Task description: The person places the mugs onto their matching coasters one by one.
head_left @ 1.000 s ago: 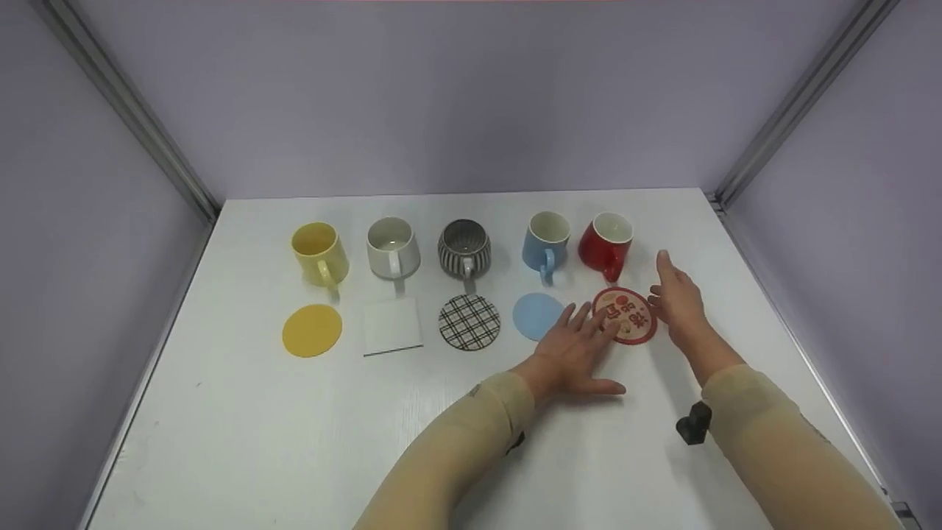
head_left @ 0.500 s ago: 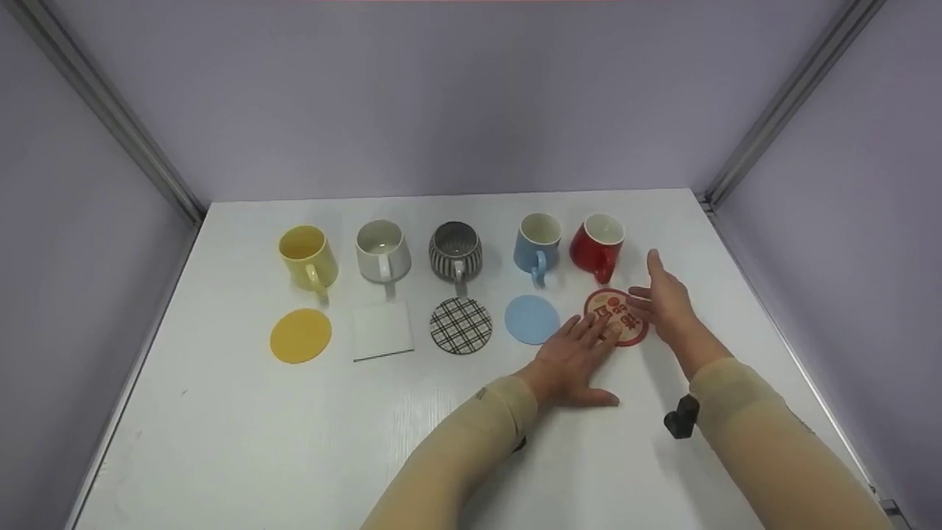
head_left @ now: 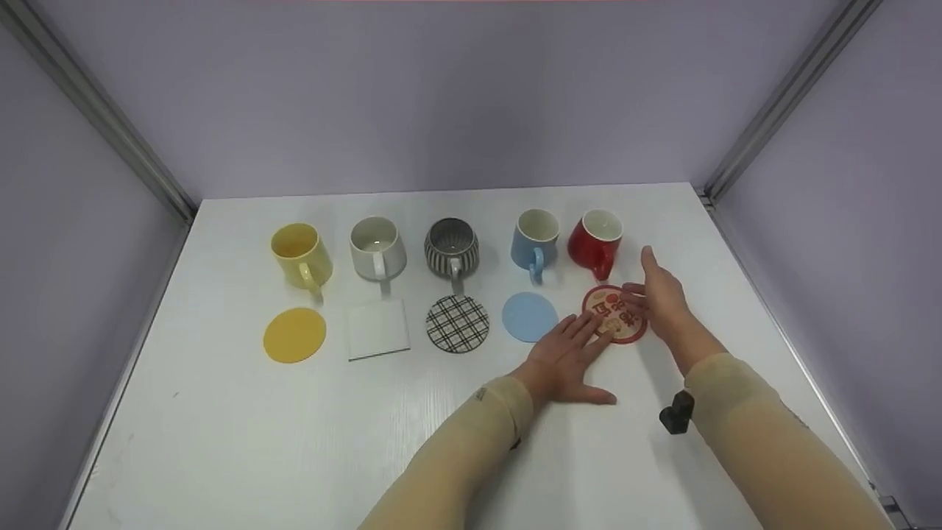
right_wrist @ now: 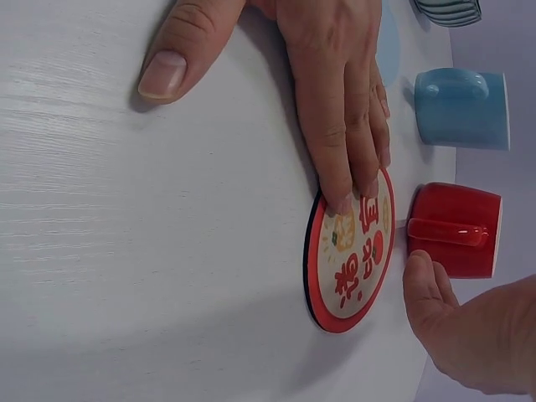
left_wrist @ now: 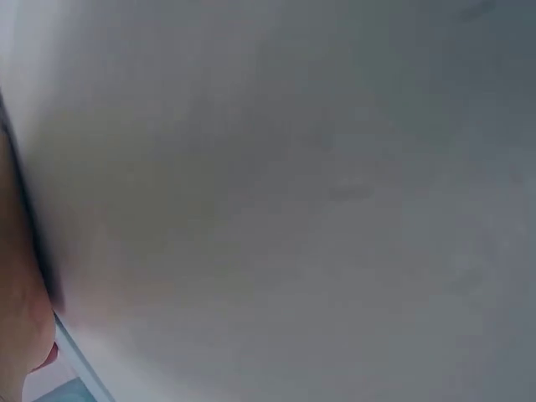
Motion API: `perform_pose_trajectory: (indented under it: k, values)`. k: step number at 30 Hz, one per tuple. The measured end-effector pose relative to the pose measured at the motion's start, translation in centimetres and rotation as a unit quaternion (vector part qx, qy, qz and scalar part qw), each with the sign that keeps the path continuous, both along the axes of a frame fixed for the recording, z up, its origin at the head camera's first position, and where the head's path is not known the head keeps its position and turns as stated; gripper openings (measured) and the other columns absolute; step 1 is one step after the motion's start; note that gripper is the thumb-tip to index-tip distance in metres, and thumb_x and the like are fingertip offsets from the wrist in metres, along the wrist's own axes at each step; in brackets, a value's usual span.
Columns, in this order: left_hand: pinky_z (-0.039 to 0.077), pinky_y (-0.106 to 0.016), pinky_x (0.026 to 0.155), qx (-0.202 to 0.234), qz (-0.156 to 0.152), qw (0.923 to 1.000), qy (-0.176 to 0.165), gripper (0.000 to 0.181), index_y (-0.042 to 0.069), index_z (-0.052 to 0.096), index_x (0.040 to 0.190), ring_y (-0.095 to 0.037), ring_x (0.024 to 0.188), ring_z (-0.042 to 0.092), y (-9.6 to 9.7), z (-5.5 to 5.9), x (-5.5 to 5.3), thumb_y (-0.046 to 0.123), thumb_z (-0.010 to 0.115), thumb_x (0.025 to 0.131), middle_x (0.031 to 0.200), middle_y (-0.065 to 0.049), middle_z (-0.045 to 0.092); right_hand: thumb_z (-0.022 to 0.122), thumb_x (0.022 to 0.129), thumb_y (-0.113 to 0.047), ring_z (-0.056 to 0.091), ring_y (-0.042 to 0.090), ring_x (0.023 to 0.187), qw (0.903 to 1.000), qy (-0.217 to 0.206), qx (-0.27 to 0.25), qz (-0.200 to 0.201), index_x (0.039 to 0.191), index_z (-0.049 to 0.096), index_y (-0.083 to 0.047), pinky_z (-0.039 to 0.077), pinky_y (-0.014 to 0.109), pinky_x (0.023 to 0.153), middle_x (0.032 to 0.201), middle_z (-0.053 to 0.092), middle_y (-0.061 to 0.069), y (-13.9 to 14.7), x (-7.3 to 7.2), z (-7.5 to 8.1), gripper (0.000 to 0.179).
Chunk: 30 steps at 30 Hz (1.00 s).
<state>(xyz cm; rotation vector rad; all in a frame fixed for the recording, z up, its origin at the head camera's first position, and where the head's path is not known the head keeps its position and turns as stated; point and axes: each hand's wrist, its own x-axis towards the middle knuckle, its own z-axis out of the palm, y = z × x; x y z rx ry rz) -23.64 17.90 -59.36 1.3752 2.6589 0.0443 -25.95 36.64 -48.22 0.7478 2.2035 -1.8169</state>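
My left hand (head_left: 567, 361) lies palm down with fingers spread, its fingertips resting on the round red-rimmed coaster (head_left: 615, 312). Beside that coaster's right edge my right hand (head_left: 664, 300) is held with the thumb up. Its other fingers reach over the coaster; whether they touch it I cannot tell. Both hands grip nothing. Just behind stands a red mug (head_left: 593, 245), its handle facing me. In the right wrist view, printed characters show on the coaster (right_wrist: 360, 260) below my left fingertips. The left wrist view shows mostly blurred tabletop.
Left of the red mug stand a blue mug (head_left: 533, 246), a grey striped mug (head_left: 441, 258), a white mug (head_left: 370, 258) and a yellow mug (head_left: 294, 258). Before them lie blue (head_left: 528, 316), plaid (head_left: 457, 324), square white (head_left: 377, 327) and yellow (head_left: 294, 336) coasters. Walls enclose the table.
My right hand has moved left, so its fingers now lie over the red-rimmed coaster's right side. My left fingertips stay on the coaster. The head view has shifted slightly.
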Motion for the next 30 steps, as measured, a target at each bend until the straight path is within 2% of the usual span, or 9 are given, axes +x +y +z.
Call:
perform_pose_trajectory:
  k: [5,8,13,23,30]
  values:
    - [-0.006,-0.035,0.129,0.021,-0.009,0.9997,-0.009,0.114,0.027,0.004,0.172,-0.019,0.162,-0.010,-0.2,-0.4,-0.2,0.098,0.023,0.086,0.178,-0.002,-0.006,0.023,0.105,-0.076,0.057,0.036,0.137,1.0000,-0.003,0.005,0.007,0.170,-0.004,-0.008,0.046,0.044,0.117,0.158,0.046,0.027,-0.4,-0.3,0.0,0.098]
    - [-0.007,-0.034,0.128,0.019,-0.016,0.9997,-0.007,0.114,0.025,0.003,0.172,-0.018,0.162,-0.011,-0.2,-0.7,-0.1,0.098,0.022,0.086,0.178,-0.002,-0.006,0.024,0.105,-0.074,0.058,0.036,0.136,0.9999,-0.006,0.008,0.013,0.170,-0.004,-0.009,0.046,0.044,0.116,0.156,0.048,0.026,-0.6,-0.4,-0.2,0.096]
    - [-0.006,-0.033,0.129,0.014,-0.018,0.9997,-0.002,0.115,0.024,0.006,0.172,-0.017,0.162,-0.009,-0.2,-0.5,0.0,0.098,0.018,0.086,0.178,-0.001,-0.005,0.027,0.107,-0.071,0.056,0.037,0.138,0.9997,-0.015,0.005,0.017,0.170,-0.001,-0.008,0.046,0.044,0.117,0.155,0.049,0.026,-1.0,-1.0,-0.3,0.093]
    - [-0.007,-0.032,0.127,0.019,-0.013,0.9996,-0.015,0.112,0.027,0.005,0.172,-0.014,0.161,-0.011,-0.3,-0.1,-0.1,0.098,0.019,0.086,0.177,0.002,-0.006,0.029,0.110,-0.065,0.051,0.038,0.143,0.9978,-0.026,-0.058,0.018,0.171,0.008,-0.008,0.044,0.043,0.119,0.158,0.044,0.027,-1.3,-2.9,0.1,0.086]
    - [-0.006,-0.031,0.128,0.022,-0.018,0.9996,-0.004,0.112,0.025,0.008,0.172,-0.016,0.162,-0.007,-0.3,-0.4,0.0,0.097,0.018,0.087,0.178,-0.001,-0.002,0.033,0.110,-0.063,0.045,0.040,0.148,0.9923,-0.042,-0.117,0.006,0.170,0.010,-0.007,0.043,0.044,0.119,0.161,0.037,0.029,-1.3,-3.8,-0.3,0.086]
